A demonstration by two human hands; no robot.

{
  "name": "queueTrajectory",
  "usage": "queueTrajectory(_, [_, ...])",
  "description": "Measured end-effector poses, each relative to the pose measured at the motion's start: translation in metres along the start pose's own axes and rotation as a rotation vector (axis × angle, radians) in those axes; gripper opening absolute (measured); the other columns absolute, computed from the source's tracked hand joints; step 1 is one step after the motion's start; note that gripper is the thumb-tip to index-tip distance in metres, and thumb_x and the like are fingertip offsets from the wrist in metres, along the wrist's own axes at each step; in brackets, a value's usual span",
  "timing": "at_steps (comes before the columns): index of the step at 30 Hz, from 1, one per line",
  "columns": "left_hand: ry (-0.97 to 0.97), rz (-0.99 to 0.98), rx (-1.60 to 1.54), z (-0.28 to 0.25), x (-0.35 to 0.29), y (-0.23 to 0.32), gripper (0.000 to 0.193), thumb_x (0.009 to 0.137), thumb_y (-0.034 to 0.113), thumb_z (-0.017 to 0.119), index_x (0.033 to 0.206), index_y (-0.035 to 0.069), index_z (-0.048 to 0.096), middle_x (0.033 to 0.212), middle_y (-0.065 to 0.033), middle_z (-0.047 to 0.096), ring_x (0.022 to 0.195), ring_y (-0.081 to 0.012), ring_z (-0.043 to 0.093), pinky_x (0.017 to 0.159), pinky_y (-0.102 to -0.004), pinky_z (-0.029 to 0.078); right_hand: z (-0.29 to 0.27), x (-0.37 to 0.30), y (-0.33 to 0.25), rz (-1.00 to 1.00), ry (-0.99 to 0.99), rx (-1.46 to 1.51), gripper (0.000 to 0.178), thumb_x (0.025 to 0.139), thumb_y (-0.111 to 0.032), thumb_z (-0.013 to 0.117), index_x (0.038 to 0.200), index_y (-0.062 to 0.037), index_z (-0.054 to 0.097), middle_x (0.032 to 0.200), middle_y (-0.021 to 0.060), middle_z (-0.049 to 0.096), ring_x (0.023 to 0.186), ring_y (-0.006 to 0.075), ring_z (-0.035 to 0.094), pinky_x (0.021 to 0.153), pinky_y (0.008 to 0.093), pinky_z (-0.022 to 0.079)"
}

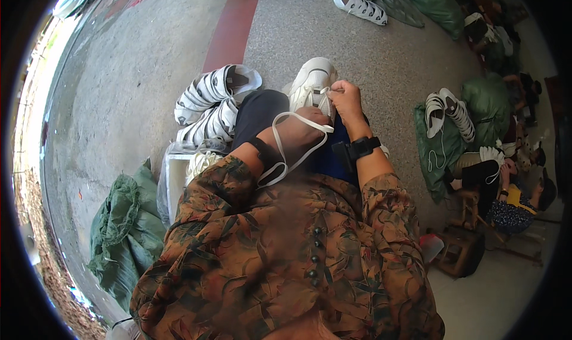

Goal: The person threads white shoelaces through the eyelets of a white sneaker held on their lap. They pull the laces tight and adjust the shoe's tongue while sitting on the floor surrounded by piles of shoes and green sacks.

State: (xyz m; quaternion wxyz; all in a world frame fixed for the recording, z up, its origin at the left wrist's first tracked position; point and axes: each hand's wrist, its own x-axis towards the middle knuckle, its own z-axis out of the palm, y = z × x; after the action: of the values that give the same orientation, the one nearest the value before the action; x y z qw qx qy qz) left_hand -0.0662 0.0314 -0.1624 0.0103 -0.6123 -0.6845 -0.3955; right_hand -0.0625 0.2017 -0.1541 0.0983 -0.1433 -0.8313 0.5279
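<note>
A cream-white sneaker rests toe-away over my lap, its front eyelets partly laced. My right hand is at the right side of the sneaker, thumb and fingertips pinching the white shoelace near the eyelets. At the collar and tongue, my left hand is curled on the sneaker; its fingertips are largely hidden. A long loop of the shoelace crosses the back of my left hand and hangs down toward my shirt.
To the left are stacked striped white sneakers, a white box with laces, and a green sack. Another striped stack lies ahead. At right, shoes lie on green sacking beside a seated person and a wooden stool.
</note>
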Motion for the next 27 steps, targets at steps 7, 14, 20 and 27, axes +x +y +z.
queueTrajectory(7, [0.051, -0.042, -0.213, -0.012, 0.005, 0.006, 0.016, 0.082, 0.017, 0.051, 0.079, 0.002, 0.052, 0.073, -0.0122, 0.050, 0.072, -0.0318, 0.050, 0.064, -0.0412, 0.042, 0.003, 0.000, -0.002, 0.016, -0.106, 0.162, 0.005, 0.078, 0.003, 0.058, 0.080, -0.0012, 0.061, 0.070, -0.0018, 0.058, 0.062, 0.0057, 0.051, 0.056, 0.0214, 0.041])
queueTrajectory(14, [0.089, -0.025, -0.286, -0.011, 0.003, 0.001, 0.015, 0.084, 0.017, 0.050, 0.081, 0.002, 0.052, 0.073, -0.0122, 0.047, 0.071, -0.0326, 0.048, 0.064, -0.0415, 0.041, -0.011, 0.006, -0.010, 0.052, -0.370, 0.178, 0.007, 0.082, -0.006, 0.060, 0.074, -0.0043, 0.059, 0.068, -0.0054, 0.053, 0.064, 0.0044, 0.045, 0.058, 0.0199, 0.038])
queueTrajectory(20, [0.117, -0.029, -0.341, -0.013, 0.004, 0.001, 0.014, 0.084, 0.017, 0.051, 0.083, 0.003, 0.054, 0.074, -0.0121, 0.048, 0.072, -0.0330, 0.048, 0.066, -0.0419, 0.041, -0.018, 0.015, -0.010, 0.267, -0.427, 0.473, 0.010, 0.083, -0.009, 0.061, 0.073, -0.0059, 0.057, 0.067, -0.0058, 0.051, 0.062, 0.0059, 0.045, 0.057, 0.0189, 0.035])
queueTrajectory(27, [0.087, -0.027, -0.264, -0.013, 0.003, 0.003, 0.013, 0.080, 0.016, 0.054, 0.081, 0.003, 0.057, 0.078, -0.0129, 0.055, 0.077, -0.0338, 0.052, 0.071, -0.0421, 0.043, -0.003, 0.017, -0.058, -0.372, -0.291, -0.284, 0.011, 0.077, -0.004, 0.063, 0.088, -0.0027, 0.063, 0.071, 0.0062, 0.056, 0.067, 0.0160, 0.055, 0.065, 0.0288, 0.046])
